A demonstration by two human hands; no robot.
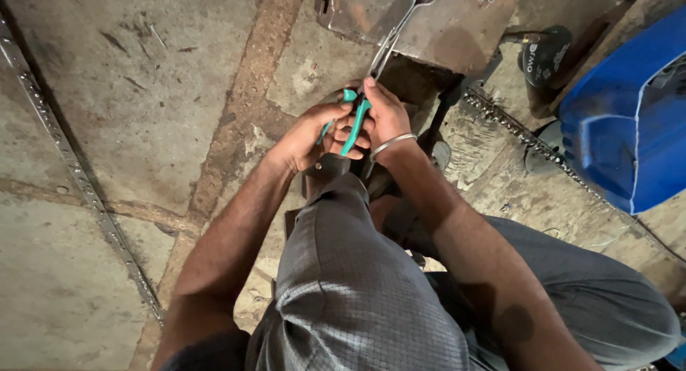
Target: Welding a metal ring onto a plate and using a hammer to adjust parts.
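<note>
Rough concrete floor [143, 92], teal-handled steel pliers [355, 127]

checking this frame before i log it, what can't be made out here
Head view, the only one:
- Jaws of the green-handled pliers: hidden by the right hand and left hand, so what they bite is unclear.
- Bent metal rod: its top is cut off by the upper edge.
- Rusty metal block: only its lower part is in frame.
- Blue casing: cut by the right edge.
- Feet: covered by the knee.
</note>
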